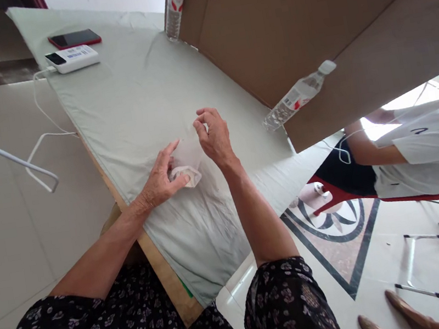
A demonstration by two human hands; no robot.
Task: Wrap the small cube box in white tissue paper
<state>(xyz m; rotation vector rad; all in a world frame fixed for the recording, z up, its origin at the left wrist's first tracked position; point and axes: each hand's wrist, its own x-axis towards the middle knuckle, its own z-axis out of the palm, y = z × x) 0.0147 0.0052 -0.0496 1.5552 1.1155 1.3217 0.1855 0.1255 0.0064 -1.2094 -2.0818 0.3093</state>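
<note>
Over the near part of the cloth, my left hand [159,180] has its thumb pressed on a small, crumpled whitish packet [191,176], while its index finger stretches forward. Part of the packet is hidden behind the thumb and fingers. My right hand [214,135] is raised a little farther off to the right, its fingers curled in a pinch. A faint, see-through film [190,149] appears between the two hands. Whether the right fingers grip its edge is too blurred to make out.
A pale green cloth [130,101] covers the table. A phone [74,39] and white power bank [73,59] with a cable lie at the far left. Two water bottles [296,98] [175,7] stand by a cardboard panel [283,15]. A person in a white shirt [421,149] sits at right.
</note>
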